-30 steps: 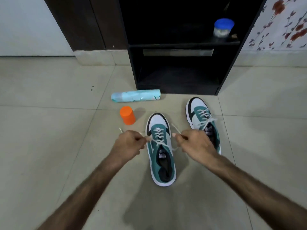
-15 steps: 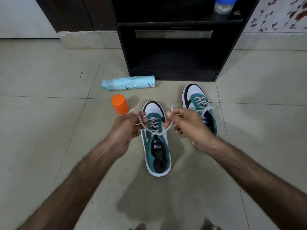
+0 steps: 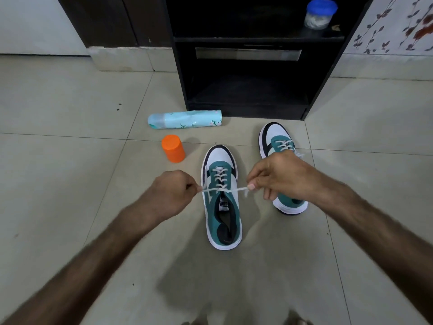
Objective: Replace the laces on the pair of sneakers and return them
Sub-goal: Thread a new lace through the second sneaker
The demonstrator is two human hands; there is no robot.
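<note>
Two teal, white and black sneakers stand on the tiled floor. The near sneaker point(image 3: 222, 205) points away from me, its white lace point(image 3: 219, 181) threaded through the eyelets. My left hand point(image 3: 171, 193) pinches the lace's left end, and my right hand point(image 3: 278, 177) pinches its right end. The lace is stretched taut and level between them across the shoe's top eyelets. The other sneaker point(image 3: 278, 141) stands further right, laced, with its heel half hidden behind my right hand.
An orange cap point(image 3: 173, 148) stands left of the near sneaker. A light-blue spray can point(image 3: 185, 119) lies on its side behind it. A black shelf unit point(image 3: 248, 66) stands ahead, with a blue-lidded jar point(image 3: 319, 14) on its upper shelf.
Both hands have pulled apart sideways, so the slack loop of lace is now taut across the near sneaker. The camera view shifted slightly.
</note>
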